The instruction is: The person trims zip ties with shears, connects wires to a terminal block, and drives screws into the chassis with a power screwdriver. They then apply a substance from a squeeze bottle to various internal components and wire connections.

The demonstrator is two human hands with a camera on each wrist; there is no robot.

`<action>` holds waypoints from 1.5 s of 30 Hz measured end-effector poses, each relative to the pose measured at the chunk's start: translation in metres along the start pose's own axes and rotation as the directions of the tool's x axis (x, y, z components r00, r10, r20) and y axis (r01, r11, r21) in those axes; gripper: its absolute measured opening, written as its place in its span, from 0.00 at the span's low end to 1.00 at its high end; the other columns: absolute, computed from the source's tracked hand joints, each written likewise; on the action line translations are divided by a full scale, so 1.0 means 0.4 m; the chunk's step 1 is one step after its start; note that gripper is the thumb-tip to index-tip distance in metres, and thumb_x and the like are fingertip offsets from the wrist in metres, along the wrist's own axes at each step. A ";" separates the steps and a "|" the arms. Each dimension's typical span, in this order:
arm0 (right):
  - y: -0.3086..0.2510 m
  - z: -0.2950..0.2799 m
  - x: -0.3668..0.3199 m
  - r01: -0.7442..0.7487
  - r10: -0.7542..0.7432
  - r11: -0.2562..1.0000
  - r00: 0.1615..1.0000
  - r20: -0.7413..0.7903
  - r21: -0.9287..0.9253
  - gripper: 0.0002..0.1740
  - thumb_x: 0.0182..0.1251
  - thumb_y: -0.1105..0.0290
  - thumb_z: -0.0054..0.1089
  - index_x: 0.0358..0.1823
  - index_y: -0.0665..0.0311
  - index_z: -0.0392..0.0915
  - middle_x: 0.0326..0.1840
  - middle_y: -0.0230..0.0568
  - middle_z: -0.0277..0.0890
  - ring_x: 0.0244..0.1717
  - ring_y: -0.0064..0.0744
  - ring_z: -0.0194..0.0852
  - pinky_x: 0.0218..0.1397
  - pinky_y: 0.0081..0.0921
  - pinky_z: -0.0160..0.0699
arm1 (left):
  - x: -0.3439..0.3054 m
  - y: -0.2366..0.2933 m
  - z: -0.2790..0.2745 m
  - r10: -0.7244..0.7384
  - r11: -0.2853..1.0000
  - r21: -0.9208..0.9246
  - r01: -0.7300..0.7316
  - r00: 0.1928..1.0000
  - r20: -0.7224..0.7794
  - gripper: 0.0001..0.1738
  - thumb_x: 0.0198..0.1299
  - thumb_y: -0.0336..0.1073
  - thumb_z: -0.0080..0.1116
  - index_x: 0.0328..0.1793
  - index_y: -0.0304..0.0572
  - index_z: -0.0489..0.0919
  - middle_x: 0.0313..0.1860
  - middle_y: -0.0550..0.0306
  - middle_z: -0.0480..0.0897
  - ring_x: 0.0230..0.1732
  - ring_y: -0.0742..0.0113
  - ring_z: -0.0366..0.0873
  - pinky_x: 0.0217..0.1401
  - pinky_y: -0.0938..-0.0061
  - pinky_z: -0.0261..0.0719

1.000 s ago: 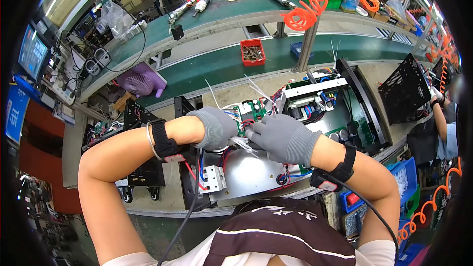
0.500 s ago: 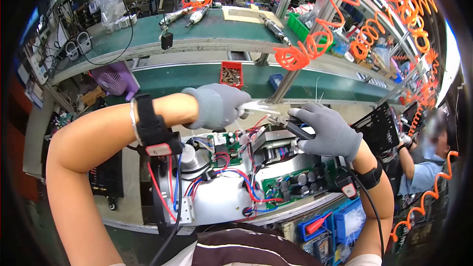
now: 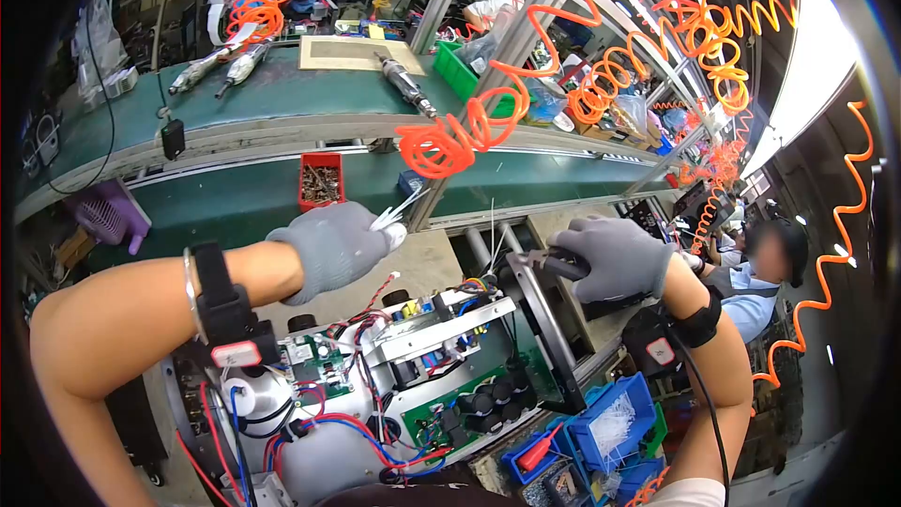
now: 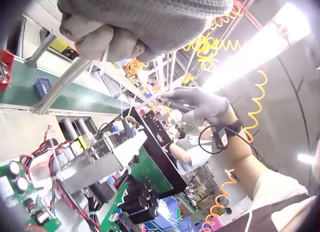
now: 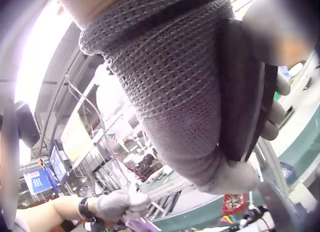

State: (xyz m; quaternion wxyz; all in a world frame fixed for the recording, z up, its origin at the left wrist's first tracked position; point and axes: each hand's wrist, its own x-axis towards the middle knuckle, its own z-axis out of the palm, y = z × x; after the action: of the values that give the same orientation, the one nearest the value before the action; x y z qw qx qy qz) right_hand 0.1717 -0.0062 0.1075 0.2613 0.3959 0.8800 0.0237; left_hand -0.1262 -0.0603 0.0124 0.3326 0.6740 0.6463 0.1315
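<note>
Both hands wear grey knit gloves. The left hand (image 3: 340, 249) grips a small bundle of white cable ties (image 3: 402, 210), whose thin ends stick out past the fingers. It is above the back left of an open electronics unit. My right hand (image 3: 615, 258) holds wire cutters (image 3: 563, 266) by their dark handles, the tip pointing left, beyond the unit's right end. Beneath the hands, the unit has a metal base plate (image 3: 343, 458), a green circuit board (image 3: 427, 424) with black capacitors (image 3: 493, 404), a silver bracket (image 3: 441, 330) and red and blue wires.
Behind the unit, a red bin (image 3: 321, 180) of small metal parts stands on the green belt (image 3: 526, 178). Blue bins (image 3: 610, 422) are at the front right, one with white strips. Orange coiled hoses (image 3: 450, 145) hang over the bench. A person (image 3: 751, 291) works at right.
The hands have lifted off the unit and moved apart. The cable ties came away in the left hand; the right moved right with the cutters. The head view has swung right.
</note>
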 end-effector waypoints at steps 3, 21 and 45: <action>0.006 0.016 0.019 -0.033 0.038 0.998 0.995 0.097 -0.049 0.30 0.44 0.55 0.58 0.52 0.58 0.74 0.43 0.48 0.73 0.48 0.49 0.74 0.48 0.43 0.74 | 0.088 0.045 0.035 -0.043 0.981 -0.189 0.052 0.998 0.051 0.28 0.66 0.56 0.46 0.35 0.34 0.77 0.20 0.52 0.75 0.16 0.61 0.73 0.25 0.67 0.76; -0.054 0.032 0.089 -0.073 0.079 0.996 0.990 0.115 -0.058 0.24 0.45 0.55 0.57 0.42 0.62 0.77 0.38 0.51 0.74 0.42 0.52 0.76 0.44 0.43 0.76 | 0.302 0.130 0.204 0.409 0.906 -0.150 -0.396 0.911 0.064 0.18 0.64 0.47 0.48 0.40 0.39 0.78 0.34 0.46 0.81 0.38 0.47 0.78 0.45 0.59 0.73; -0.090 0.006 0.124 0.049 -0.009 0.926 0.994 0.110 -0.374 0.22 0.47 0.61 0.60 0.42 0.65 0.77 0.40 0.45 0.74 0.46 0.43 0.73 0.48 0.40 0.70 | 0.366 0.041 0.256 0.403 0.909 -0.038 -0.415 0.852 0.334 0.15 0.60 0.45 0.48 0.38 0.49 0.83 0.29 0.53 0.82 0.33 0.56 0.79 0.38 0.61 0.74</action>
State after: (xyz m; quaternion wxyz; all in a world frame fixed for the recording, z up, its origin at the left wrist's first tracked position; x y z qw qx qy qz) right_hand 0.1210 0.0038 0.0748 0.3789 0.3261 0.8498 0.1670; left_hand -0.0323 0.0523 -0.0907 0.3898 0.8140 0.4246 0.0717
